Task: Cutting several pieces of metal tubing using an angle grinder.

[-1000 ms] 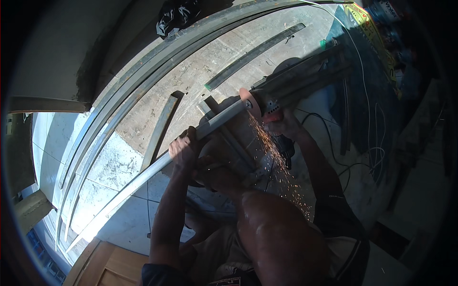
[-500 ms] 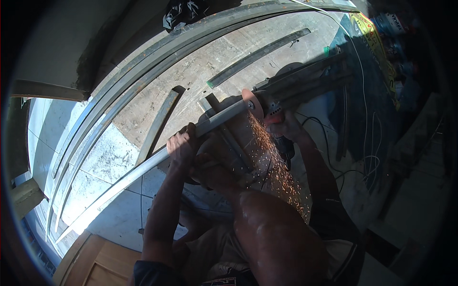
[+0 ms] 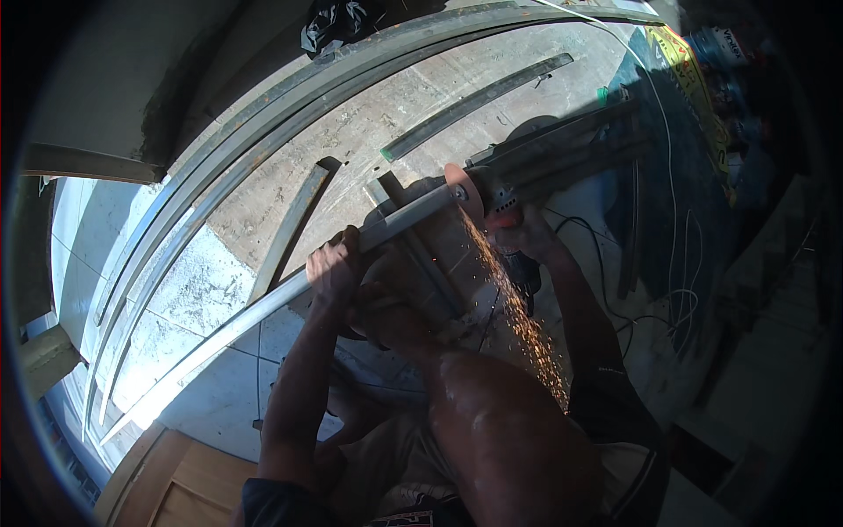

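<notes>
From my end, the long metal bar (image 3: 406, 220) runs beneath the left hand (image 3: 332, 270), its near end meeting the disc (image 3: 464, 191) just beside the right hand, its far end trailing off to the left hand's lower left. I see the left hand closed over the bar, probably to steady it against the disc's pull. The right hand (image 3: 529, 237) is wrapped around the grinder (image 3: 504, 213), though shade hides the finger detail. Sparks (image 3: 512, 316) stream back between the hands toward the bent knee (image 3: 496, 422). A crosspiece (image 3: 432, 270) passes under the bar between the hands, seemingly propping that end off the floor. Two short bars, one (image 3: 294, 228) up and left of the left hand, another (image 3: 479, 105) beyond both hands, lie apart from the disc. Farther out, long bars (image 3: 395, 42) line the far side; a dark cord (image 3: 604, 259) loops right of the right hand, clear of the sparks.
</notes>
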